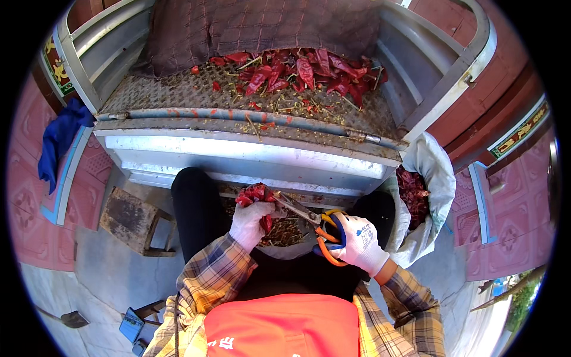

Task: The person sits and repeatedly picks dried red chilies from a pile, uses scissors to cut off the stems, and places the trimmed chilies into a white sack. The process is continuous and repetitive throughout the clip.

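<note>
My left hand, in a pale work glove, is closed around a bunch of dried red chili peppers. My right hand, in a white and blue glove, grips scissors with orange-yellow handles. The blades point left, their tips at the edge of the bunch; how far they are parted is hard to tell. Below both hands, between my knees, lies a container with stems and red bits, partly hidden. Beyond, more dried red chilies lie on the metal cargo bed, among loose stems and seeds.
A dark cloth covers the back of the bed. Its metal tailgate edge runs across in front of my knees. At the right stands a white woven sack holding dried chilies. A worn wooden stool is at the left.
</note>
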`<state>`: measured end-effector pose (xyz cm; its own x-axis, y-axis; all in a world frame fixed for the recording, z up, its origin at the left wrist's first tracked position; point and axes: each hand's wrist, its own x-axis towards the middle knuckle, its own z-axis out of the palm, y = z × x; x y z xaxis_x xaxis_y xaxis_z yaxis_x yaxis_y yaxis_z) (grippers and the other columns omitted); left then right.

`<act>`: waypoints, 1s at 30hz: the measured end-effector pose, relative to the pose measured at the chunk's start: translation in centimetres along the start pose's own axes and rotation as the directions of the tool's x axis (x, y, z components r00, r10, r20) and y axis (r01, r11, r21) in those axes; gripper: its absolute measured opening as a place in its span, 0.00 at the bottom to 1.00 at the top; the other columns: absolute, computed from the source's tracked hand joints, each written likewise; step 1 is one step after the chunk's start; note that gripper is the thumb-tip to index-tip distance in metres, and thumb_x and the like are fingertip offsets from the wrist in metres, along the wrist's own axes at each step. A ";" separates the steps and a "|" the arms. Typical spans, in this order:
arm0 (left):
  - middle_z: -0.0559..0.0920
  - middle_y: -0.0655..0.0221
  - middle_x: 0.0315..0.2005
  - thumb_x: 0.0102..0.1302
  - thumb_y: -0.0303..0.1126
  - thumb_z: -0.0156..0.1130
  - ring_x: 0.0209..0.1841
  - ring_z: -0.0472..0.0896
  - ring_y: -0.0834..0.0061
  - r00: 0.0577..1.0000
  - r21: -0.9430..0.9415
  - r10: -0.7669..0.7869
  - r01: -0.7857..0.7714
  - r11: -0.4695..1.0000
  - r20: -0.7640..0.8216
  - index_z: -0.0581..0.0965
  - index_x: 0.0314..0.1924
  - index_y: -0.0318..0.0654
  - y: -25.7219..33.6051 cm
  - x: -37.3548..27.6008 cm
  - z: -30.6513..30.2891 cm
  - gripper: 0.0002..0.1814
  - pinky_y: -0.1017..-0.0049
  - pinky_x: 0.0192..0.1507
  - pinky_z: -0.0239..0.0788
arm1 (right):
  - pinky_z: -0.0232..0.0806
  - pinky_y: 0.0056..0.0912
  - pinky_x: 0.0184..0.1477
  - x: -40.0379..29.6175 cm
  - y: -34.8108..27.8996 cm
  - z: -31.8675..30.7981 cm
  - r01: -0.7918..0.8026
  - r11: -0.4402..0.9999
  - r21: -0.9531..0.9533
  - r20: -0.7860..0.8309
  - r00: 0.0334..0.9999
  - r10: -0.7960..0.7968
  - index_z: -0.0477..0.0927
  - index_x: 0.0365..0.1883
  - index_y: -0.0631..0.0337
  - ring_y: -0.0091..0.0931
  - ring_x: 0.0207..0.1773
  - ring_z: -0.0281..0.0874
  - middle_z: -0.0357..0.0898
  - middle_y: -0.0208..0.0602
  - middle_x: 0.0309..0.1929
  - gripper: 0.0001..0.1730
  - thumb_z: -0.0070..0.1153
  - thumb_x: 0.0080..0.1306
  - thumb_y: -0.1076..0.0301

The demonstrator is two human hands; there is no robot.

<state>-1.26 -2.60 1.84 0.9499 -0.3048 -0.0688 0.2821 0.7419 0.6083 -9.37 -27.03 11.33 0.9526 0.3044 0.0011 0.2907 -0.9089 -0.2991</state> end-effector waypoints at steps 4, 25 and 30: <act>0.84 0.57 0.36 0.56 0.17 0.56 0.38 0.84 0.62 0.999 0.009 -0.036 0.036 0.999 -0.034 0.78 0.41 0.28 -0.3 -0.4 0.1 0.11 0.60 0.43 0.82 | 0.73 0.43 0.42 -0.1 -0.5 0.6 -0.027 1.000 0.001 0.026 0.999 0.027 0.75 0.52 0.61 0.45 0.38 0.82 0.83 0.47 0.37 0.38 0.70 0.51 0.44; 0.67 0.69 0.16 0.52 0.27 0.54 0.23 0.66 0.73 0.964 -0.444 -0.227 0.264 0.856 0.136 0.69 0.23 0.36 1.3 -0.9 3.3 0.04 0.70 0.37 0.65 | 0.65 0.17 0.35 -0.4 -2.4 7.6 -0.377 -0.521 0.766 0.210 0.912 -0.352 0.69 0.61 0.61 0.17 0.32 0.69 0.75 0.25 0.39 0.30 0.53 0.72 0.47; 0.66 0.68 0.17 0.53 0.25 0.51 0.22 0.62 0.75 0.972 -0.505 -0.197 0.236 0.830 0.131 0.70 0.30 0.38 -1.1 -1.7 2.7 0.03 0.71 0.32 0.57 | 0.63 0.19 0.30 3.9 -3.2 5.5 -0.187 -0.456 0.870 0.014 0.934 -0.356 0.74 0.50 0.62 0.19 0.25 0.65 0.74 0.29 0.32 0.26 0.48 0.73 0.45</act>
<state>-3.58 -4.56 3.43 0.8499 -0.5204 -0.0827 0.5264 0.8456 0.0889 -7.12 -21.39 7.05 0.7850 0.6123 0.0940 -0.3891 0.6054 -0.6943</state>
